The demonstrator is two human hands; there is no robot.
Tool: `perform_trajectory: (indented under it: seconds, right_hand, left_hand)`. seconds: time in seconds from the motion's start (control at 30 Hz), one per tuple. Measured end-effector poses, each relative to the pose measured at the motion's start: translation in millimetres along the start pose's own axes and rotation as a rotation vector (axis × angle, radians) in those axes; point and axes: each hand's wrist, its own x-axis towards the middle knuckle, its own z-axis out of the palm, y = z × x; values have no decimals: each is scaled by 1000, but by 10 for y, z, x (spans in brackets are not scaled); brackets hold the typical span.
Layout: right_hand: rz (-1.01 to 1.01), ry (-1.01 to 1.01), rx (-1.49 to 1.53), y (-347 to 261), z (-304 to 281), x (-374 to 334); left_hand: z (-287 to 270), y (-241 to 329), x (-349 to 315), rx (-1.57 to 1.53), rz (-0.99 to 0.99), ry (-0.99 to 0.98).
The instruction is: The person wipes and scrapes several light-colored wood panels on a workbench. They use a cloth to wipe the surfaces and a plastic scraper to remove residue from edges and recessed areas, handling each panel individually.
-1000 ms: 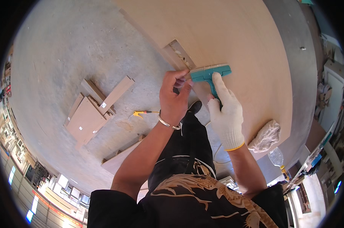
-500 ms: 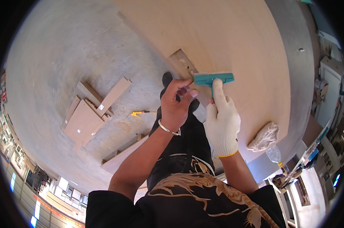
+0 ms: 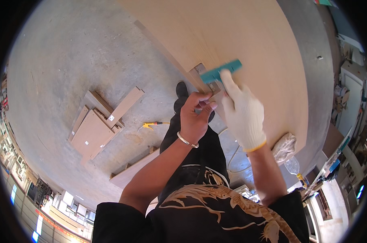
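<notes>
My right hand (image 3: 245,115), in a white knitted glove with a yellow cuff, grips a teal scraper (image 3: 221,71) with a wide head. One finger stretches along it toward the head, which is tilted and blurred over a large light-brown wooden panel (image 3: 256,48). Partly under the scraper, a recess or cutout (image 3: 200,68) shows near the panel's left edge. Bare except for a silver bracelet (image 3: 183,138), my left hand (image 3: 194,117) is at that same edge, just nearer than the scraper. Its thumb and fingers are curled together; what they pinch, if anything, is hidden.
Cut wooden boards (image 3: 92,135) are stacked on the concrete floor at left. Near them lies a yellow air blow gun (image 3: 149,124) with a hose. A plastic-wrapped bundle (image 3: 284,146) rests on the panel's near right corner, beside a clear bottle (image 3: 292,165).
The scraper has moved away from me and slightly left, its head turning from level to slanted. My left hand has shifted a little right and nearer me, still with curled fingers.
</notes>
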Motion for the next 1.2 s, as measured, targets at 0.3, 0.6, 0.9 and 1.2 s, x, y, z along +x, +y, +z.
perform_trajectory:
  seconds: [0.3,0.6,0.9,1.2]
  right_hand:
    - [1,187,601,526,-319,342]
    - [134,182,641,444,385,-1330]
    - [68,-243,188,546,848,-2521]
    - [135,488,583,1096,63,-2479]
  left_hand:
    - [-28,-132,-246,182,-19,-5]
    - [-115,-445,24,452,81,-65]
    - [-966,-519,391,-332,-534,587]
    - [-2732,-1409,-826,836,-285,-149]
